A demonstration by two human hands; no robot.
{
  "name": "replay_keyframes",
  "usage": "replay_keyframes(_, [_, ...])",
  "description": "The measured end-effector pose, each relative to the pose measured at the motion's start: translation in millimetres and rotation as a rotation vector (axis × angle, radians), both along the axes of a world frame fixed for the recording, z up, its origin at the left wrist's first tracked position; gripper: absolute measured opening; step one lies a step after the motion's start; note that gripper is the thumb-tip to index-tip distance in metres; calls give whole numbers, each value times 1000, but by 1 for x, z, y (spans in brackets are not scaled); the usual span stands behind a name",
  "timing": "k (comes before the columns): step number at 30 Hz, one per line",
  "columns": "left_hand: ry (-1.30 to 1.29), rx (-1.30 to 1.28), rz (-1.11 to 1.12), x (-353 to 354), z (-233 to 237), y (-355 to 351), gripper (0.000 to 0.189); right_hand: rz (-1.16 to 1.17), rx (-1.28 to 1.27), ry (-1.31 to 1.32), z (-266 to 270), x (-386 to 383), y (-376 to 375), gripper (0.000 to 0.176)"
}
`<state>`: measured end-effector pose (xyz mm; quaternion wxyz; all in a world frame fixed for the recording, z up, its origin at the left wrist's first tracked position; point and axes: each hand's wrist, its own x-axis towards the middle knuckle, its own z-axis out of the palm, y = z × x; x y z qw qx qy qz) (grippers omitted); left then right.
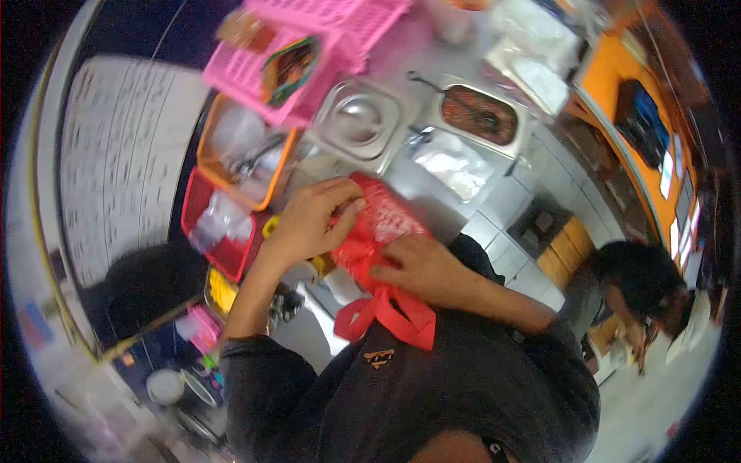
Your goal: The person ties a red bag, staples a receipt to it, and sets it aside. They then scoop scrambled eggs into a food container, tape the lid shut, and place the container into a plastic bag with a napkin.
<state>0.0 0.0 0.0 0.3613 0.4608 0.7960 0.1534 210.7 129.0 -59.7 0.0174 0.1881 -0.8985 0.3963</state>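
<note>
A red carrier bag with white print lies bunched against the edge of the metal counter, close to my body. Its loose red handles hang down over my dark shirt. My left hand is closed on the bag's upper left side, thumb and fingers pinching it. From the right, my right hand grips the bag's lower part with bent fingers, blurred and partly hidden in the folds. What the bag contains, if anything, cannot be made out.
Beyond the bag stand a metal lidded container, a metal pan of dark red food and a clear plastic packet. Pink, orange and red baskets line the left. Another person is bent over at right.
</note>
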Motion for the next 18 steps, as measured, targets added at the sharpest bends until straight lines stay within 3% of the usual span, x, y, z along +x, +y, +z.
replay_keyframes(2, [-41,154,-10,26,-2,-7,21,-154,-27,-6,6,18,26,29])
replay_keyframes(3, [78,216,11,-10,-18,-45,21,-121,26,114,-18,-29,2,29])
replay_keyframes(5, [114,412,-27,15,-21,-69,23,-216,1,49,-12,-14,-8,29])
replay_keyframes(10, [206,449,-35,39,-16,-72,43,-211,62,34,5,-9,-17,30])
replay_keyframes(12, [400,344,-297,35,-18,-67,41,-246,115,36,10,-7,-22,29])
replay_keyframes(13, [398,354,-300,33,-18,-65,41,-252,124,35,12,-6,-24,29])
replay_keyframes(15, [507,363,-578,26,-16,-59,29,-279,139,-9,15,-4,-31,29])
replay_keyframes(18, [501,354,-721,16,-11,-48,22,-315,115,-44,20,-3,-34,29])
